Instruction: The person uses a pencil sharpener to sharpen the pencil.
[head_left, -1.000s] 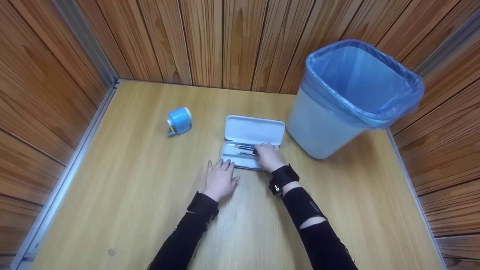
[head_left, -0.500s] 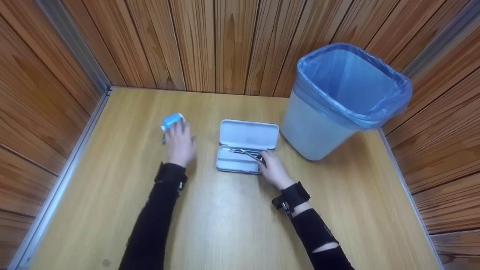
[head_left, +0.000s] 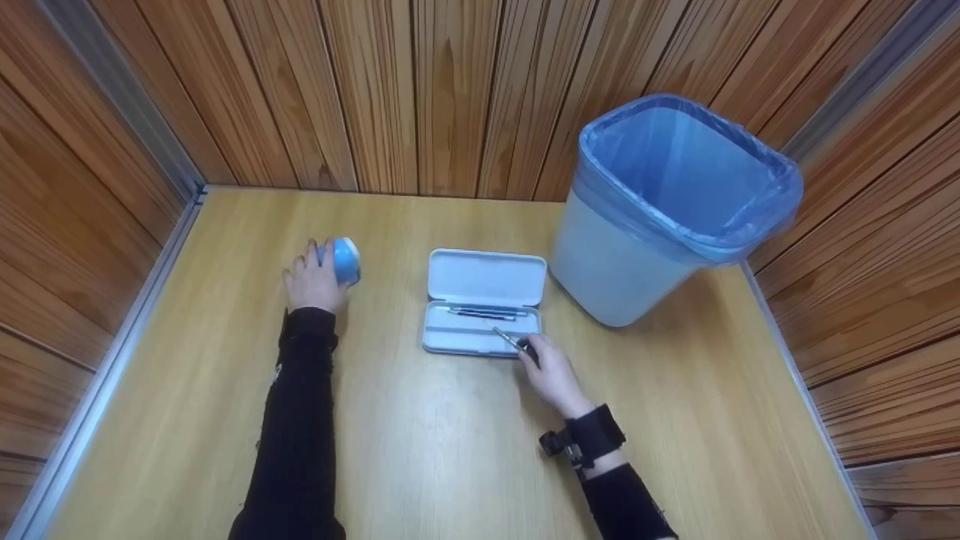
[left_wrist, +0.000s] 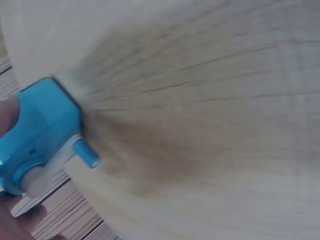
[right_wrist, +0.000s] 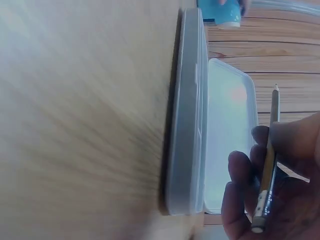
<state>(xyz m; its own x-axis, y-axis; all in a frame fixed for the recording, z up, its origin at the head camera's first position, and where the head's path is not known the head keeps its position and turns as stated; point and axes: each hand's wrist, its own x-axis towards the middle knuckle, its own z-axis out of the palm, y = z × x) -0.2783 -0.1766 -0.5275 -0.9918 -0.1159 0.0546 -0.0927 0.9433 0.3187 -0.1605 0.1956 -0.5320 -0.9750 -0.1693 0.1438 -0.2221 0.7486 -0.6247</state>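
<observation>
At the left of the head view, my left hand (head_left: 311, 285) grips a blue hand-crank pencil sharpener (head_left: 346, 261). In the left wrist view the sharpener (left_wrist: 45, 117) shows its crank with a blue knob (left_wrist: 86, 153), with a thumb and fingers around the body. My right hand (head_left: 553, 375) pinches a pencil (head_left: 506, 337) over the front right corner of a pale pencil case (head_left: 450, 341). The right wrist view shows the pencil (right_wrist: 270, 160) lying between thumb and fingers, sharpened tip away from the palm. The case's lid (head_left: 487, 276) stands raised, and several pencils (head_left: 487, 313) lie inside.
A whitish bin (head_left: 611, 262) with a blue plastic liner (head_left: 690, 172) stands at the right, just behind the case. Wood-patterned panels (head_left: 450, 97) wall in the table (head_left: 442, 442) at the back and sides.
My left hand has moved from the case's front left corner to the sharpener and taken hold of it. My right hand has drawn a pencil out of the case, toward me.
</observation>
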